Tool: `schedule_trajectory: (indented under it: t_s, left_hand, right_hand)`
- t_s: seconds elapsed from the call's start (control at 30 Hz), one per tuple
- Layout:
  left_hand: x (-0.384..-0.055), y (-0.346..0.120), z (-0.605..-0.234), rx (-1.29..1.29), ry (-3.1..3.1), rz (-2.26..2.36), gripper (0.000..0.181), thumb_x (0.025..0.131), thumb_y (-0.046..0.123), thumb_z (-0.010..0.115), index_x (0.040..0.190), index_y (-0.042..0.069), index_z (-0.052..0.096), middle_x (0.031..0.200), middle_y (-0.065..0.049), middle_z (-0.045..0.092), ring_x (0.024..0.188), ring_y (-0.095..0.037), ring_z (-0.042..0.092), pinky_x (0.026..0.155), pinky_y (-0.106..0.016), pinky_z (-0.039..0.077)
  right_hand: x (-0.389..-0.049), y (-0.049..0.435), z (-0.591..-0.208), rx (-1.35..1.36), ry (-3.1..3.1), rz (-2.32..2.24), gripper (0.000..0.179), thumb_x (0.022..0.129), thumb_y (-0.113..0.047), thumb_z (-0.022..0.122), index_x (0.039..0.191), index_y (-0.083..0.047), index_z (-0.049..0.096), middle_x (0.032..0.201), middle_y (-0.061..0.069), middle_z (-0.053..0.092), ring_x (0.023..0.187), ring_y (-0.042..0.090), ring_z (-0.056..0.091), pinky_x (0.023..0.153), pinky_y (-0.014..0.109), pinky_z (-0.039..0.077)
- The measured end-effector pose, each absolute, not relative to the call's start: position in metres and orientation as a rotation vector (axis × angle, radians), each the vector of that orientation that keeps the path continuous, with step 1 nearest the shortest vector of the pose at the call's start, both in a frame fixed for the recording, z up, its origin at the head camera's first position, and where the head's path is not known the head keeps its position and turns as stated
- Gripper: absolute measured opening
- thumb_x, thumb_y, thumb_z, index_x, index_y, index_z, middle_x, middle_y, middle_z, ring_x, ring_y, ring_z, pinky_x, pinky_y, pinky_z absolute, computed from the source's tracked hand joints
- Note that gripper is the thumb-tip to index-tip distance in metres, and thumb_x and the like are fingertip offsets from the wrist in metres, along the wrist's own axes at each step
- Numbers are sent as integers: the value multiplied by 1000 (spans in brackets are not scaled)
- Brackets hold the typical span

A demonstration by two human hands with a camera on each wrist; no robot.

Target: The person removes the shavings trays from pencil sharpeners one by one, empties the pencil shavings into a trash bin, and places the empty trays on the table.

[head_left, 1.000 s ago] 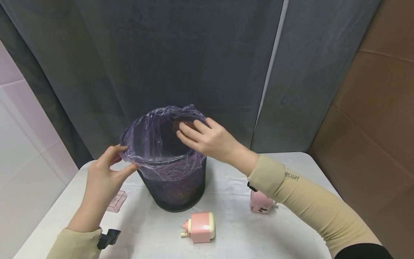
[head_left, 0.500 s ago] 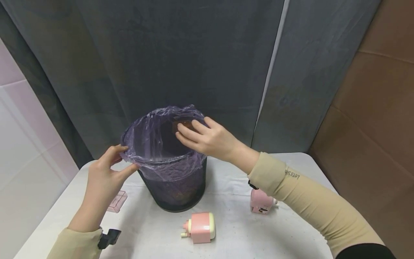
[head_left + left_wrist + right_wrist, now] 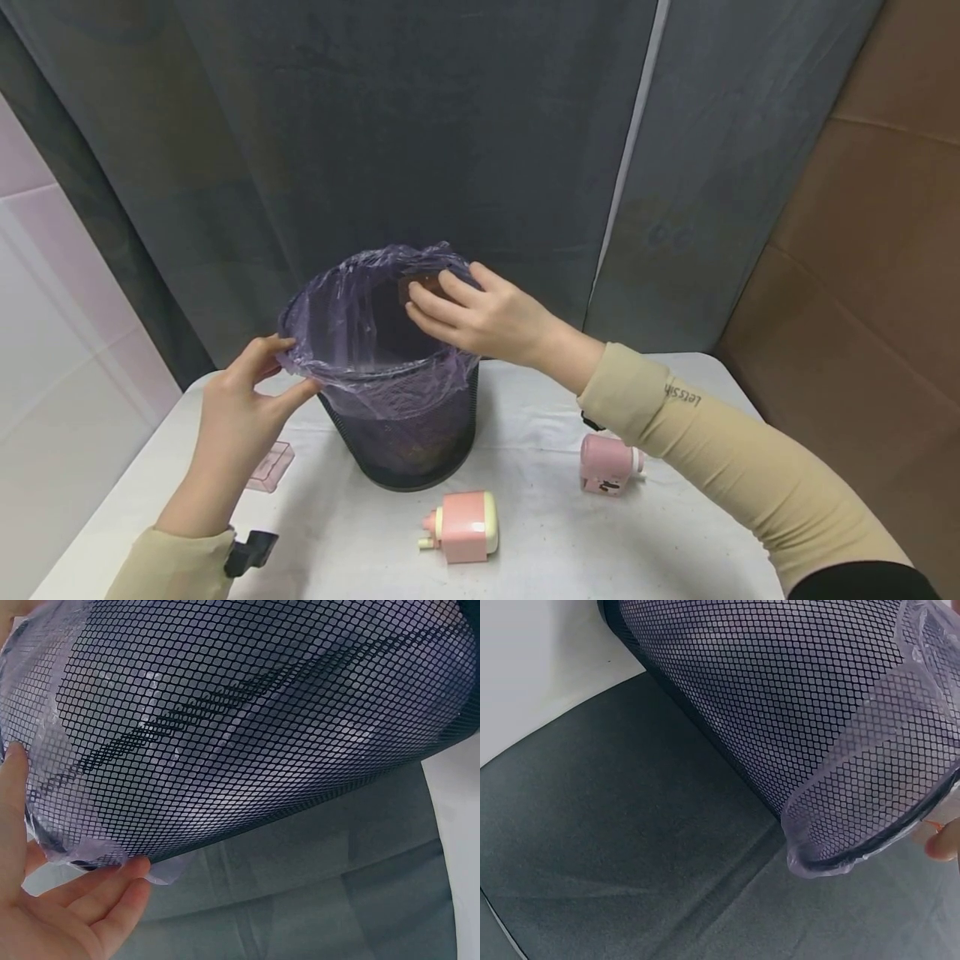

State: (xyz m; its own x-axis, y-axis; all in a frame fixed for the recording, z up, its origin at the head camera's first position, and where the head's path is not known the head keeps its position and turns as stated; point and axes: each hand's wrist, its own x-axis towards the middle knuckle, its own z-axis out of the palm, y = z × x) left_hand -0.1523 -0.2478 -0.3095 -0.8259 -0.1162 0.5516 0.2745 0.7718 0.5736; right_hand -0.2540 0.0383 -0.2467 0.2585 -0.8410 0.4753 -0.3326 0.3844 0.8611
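Note:
A black mesh wastebasket stands on the white table, lined with a thin purple bag folded over its rim. At the left side of that rim, my left hand grips the bag and edge between thumb and fingers. My right hand is over the right part of the opening, fingers bent down inside. Its fingers hold a small see-through orange-brown container, largely hidden behind them. In the right wrist view only a fingertip shows, beyond the rim.
A salmon-and-cream crank pencil sharpener lies in front of the basket. Farther right, partly under my right forearm, is a pink sharpener. A clear pink tray lies beside my left wrist. Grey curtain hangs behind the table.
My right hand and forearm have risen slightly, uncovering more of the pink sharpener. The left hand and the wastebasket have stayed in place.

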Motion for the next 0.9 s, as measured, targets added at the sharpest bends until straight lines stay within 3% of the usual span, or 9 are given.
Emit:
schedule_trajectory:
  t_s: [0.9]
  left_hand:
    - [-150,-248,-309,-113,-2383,-890,51,79,18,80,122,4,57,118,-22,61,107,-43,57,85,-61,45]
  right_hand:
    - [-248,36,-229,1187,-1309,-483,35,92,-1,54,122,-17,64,121,-1,60,99,21,56,78,38,50]
